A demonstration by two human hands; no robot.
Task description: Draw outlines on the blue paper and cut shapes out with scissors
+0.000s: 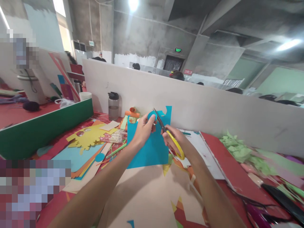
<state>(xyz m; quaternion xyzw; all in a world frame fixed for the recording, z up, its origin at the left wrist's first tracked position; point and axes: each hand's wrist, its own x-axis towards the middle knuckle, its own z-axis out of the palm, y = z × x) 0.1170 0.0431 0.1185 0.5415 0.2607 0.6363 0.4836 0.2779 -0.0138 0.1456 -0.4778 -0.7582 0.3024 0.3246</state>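
A sheet of blue paper (pixel 149 148) is held up in front of me, its top edge cut into curves. My left hand (pixel 145 126) pinches its upper part, with the thumb on the near side. My right hand (pixel 174 139) is closed round the yellow handles of a pair of scissors (pixel 177 145). The dark blades point up and left, at the paper's cut top edge beside my left thumb. They look slightly parted. Beneath the blue sheet lies a large pale peach paper (pixel 142 193). A small blue paper circle (pixel 99 157) rests to the left.
Cut yellow paper (pixel 91 137) and stacked coloured sheets lie on the left. A water bottle (pixel 113 106) stands by the white partition (pixel 190 101). On the right are a red board (pixel 213 148), crumpled green paper (pixel 235 147) and a black phone-like object (pixel 282 199).
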